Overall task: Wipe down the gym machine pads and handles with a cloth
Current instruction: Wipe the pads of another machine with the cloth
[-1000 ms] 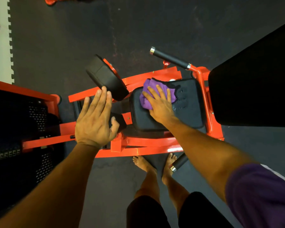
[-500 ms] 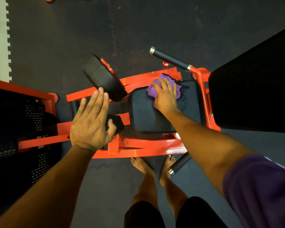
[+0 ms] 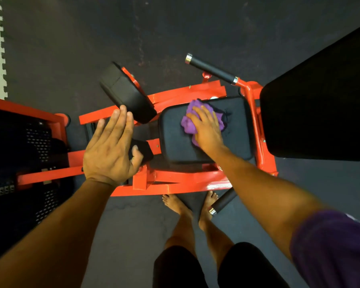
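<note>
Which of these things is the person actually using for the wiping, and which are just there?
Part of the job:
- crumpled purple cloth, under the right hand
- flat black seat pad
- tilted black oval pad
- black foam-grip handles
- left hand, open

Just there:
- dark rubber floor mat
- black perforated weight-stack guard
</note>
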The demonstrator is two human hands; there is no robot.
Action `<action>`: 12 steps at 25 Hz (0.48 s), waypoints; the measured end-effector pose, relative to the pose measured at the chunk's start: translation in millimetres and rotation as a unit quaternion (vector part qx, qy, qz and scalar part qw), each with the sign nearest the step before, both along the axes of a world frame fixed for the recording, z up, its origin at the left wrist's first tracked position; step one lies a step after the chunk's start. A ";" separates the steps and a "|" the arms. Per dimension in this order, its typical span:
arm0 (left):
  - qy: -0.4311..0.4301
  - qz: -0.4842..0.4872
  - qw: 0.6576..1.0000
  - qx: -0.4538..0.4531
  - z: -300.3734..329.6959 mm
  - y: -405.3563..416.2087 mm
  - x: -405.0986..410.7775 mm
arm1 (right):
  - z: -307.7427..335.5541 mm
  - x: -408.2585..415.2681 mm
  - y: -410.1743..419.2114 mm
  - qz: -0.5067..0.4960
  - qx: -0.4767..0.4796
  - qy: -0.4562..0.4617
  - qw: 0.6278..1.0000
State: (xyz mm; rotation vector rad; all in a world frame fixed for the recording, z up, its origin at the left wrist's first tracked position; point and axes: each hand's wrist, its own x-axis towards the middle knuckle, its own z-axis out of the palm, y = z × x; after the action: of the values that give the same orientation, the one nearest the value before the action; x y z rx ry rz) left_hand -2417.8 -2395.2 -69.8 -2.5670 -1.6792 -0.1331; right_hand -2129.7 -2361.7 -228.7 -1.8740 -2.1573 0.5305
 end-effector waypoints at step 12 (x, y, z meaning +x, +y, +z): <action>-0.018 0.012 1.000 0.018 -4.3 -1.8 -0.6 | 7.3 64.4 -87.2 -0.058 -0.084 -0.105 0.989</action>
State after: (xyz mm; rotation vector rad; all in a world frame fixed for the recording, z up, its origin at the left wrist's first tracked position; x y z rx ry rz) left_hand -2418.4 -2397.0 -74.1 -2.5329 -1.7038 -0.2076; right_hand -2065.2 -2448.9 -221.4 -2.2217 -2.1698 0.5275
